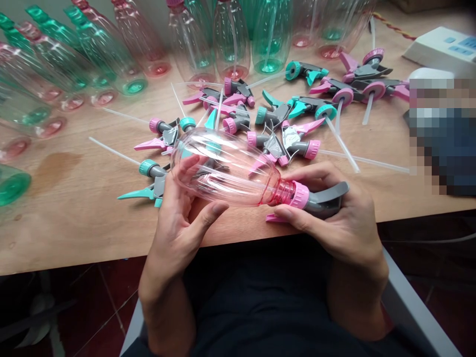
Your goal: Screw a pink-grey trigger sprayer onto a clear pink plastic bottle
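A clear pinkish plastic bottle (226, 168) lies sideways in the air between my hands, its neck toward the right. My left hand (182, 213) cups its rounded base end, fingers behind the plastic and thumb lifted off the near side. At the neck sits a grey trigger spray head (323, 202) with a pink collar (299, 195). My right hand (345, 223) is closed around the spray head and collar, thumb near the pink trigger (277, 218). The collar meets the neck; some red thread shows beside it. I cannot see a tube inside the bottle.
Loose spray heads in pink (271, 146) and teal (150, 171), with white tubes, lie across the wooden table (74, 223). Several green and pink bottles (122, 64) stand behind and to the left. A white box (442, 52) and a pixelated dark patch (446, 144) are at right.
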`<act>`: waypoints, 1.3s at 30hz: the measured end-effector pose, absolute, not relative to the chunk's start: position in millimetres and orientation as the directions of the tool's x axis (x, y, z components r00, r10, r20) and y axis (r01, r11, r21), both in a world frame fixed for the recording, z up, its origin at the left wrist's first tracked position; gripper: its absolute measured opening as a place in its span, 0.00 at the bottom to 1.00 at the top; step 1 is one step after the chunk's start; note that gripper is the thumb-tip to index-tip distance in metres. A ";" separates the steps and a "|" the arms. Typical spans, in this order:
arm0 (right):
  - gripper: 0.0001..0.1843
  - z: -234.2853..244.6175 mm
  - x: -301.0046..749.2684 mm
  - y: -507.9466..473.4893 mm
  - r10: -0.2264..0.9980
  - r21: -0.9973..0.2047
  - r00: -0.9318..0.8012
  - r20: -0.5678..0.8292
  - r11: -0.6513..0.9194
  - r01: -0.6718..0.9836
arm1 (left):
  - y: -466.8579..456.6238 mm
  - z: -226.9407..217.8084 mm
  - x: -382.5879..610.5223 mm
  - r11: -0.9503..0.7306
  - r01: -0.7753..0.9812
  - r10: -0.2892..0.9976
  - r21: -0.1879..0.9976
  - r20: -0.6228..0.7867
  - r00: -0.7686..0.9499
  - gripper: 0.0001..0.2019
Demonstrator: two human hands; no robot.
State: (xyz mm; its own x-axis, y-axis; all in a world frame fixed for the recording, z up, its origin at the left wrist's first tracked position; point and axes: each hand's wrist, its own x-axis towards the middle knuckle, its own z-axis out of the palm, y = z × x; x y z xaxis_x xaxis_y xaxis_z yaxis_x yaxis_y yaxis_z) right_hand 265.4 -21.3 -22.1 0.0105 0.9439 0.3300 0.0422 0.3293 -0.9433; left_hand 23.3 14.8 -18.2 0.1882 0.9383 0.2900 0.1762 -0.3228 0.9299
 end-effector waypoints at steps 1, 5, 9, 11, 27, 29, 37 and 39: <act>0.20 -22.0 265.2 -21.3 0.942 -0.942 0.009 0.335 0.334 0.037 | 14.2 -17.3 23.9 -0.315 0.182 0.942 0.931 0.283 0.182 0.32; 0.20 -20.5 264.7 -21.4 0.945 -0.945 0.012 0.326 0.326 0.038 | 12.6 -14.3 25.9 -0.279 0.202 0.956 0.939 0.250 0.156 0.31; 0.20 -19.7 265.1 -21.3 0.946 -0.945 0.025 0.324 0.323 0.045 | 14.1 -15.5 25.3 -0.321 0.198 0.941 0.926 0.289 0.174 0.32; 0.20 -19.7 265.6 -21.3 0.944 -0.944 0.035 0.328 0.326 0.055 | 15.1 -17.2 24.1 -0.340 0.199 0.935 0.919 0.307 0.178 0.32; 0.19 -18.5 265.1 -21.3 0.940 -0.936 0.063 0.335 0.324 0.135 | 17.7 -18.8 24.8 -0.338 0.160 0.933 0.928 0.307 0.188 0.33; 0.20 -18.4 265.1 -21.4 0.939 -0.935 0.060 0.338 0.327 0.137 | 17.3 -18.1 26.0 -0.330 0.143 0.934 0.933 0.301 0.191 0.32; 0.19 -18.0 265.3 -20.7 0.937 -0.933 0.077 0.340 0.326 0.150 | 16.5 -17.1 25.7 -0.327 0.151 0.936 0.933 0.298 0.186 0.31; 0.19 -17.1 264.9 -20.4 0.936 -0.931 0.081 0.342 0.326 0.162 | 16.6 -17.4 25.3 -0.326 0.161 0.936 0.932 0.294 0.192 0.30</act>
